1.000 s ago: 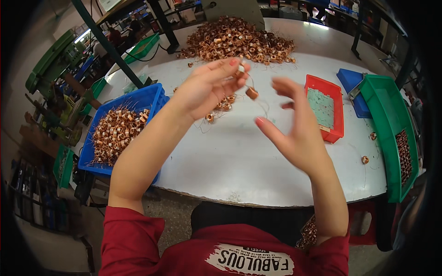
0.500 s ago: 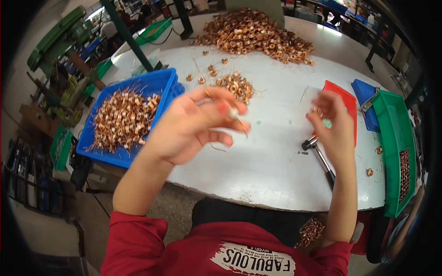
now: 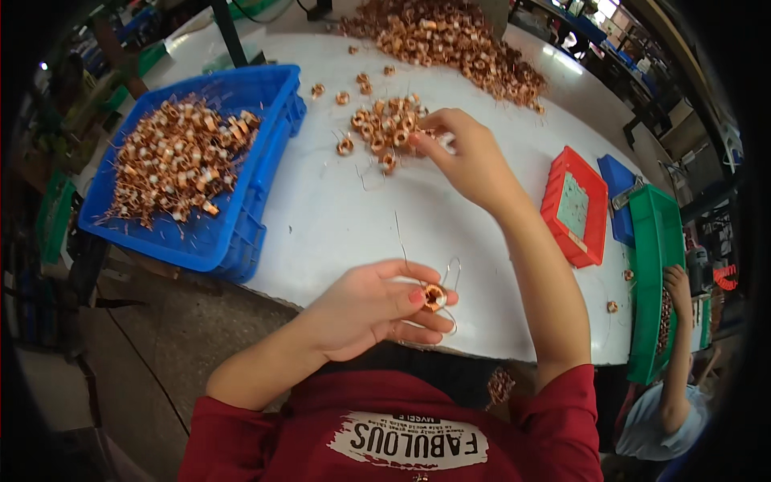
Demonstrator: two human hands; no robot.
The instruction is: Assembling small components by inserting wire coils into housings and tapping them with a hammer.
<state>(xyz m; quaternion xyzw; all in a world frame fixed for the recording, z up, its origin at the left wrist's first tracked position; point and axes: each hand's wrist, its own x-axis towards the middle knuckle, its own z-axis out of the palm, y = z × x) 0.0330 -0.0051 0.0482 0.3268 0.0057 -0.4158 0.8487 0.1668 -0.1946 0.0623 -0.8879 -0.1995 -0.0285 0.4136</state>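
My left hand [image 3: 377, 312], near the table's front edge, pinches a ring-shaped copper coil [image 3: 434, 298] between thumb and fingers. Thin loose wire ends stick out of that coil up and down. Farther off, my right hand [image 3: 474, 165] reaches to the right side of a small pile of copper coils [image 3: 385, 122]. Its thumb and forefinger close on a coil at the pile's edge, partly hidden by the fingers. The other fingers are mostly out of sight behind the hand.
At left stands a blue crate [image 3: 255, 193] heaped with coils. A big coil heap [image 3: 450, 48] lies at the back. To the right are a red tray [image 3: 596, 217], a blue box [image 3: 617, 181] and a long green tray [image 3: 642, 321], with a co-worker's hand [image 3: 677, 285] at it.
My right hand has moved from beside the red tray leftward to the small pile. My left hand has come down nearer the table edge with its coil. The head view has shifted.
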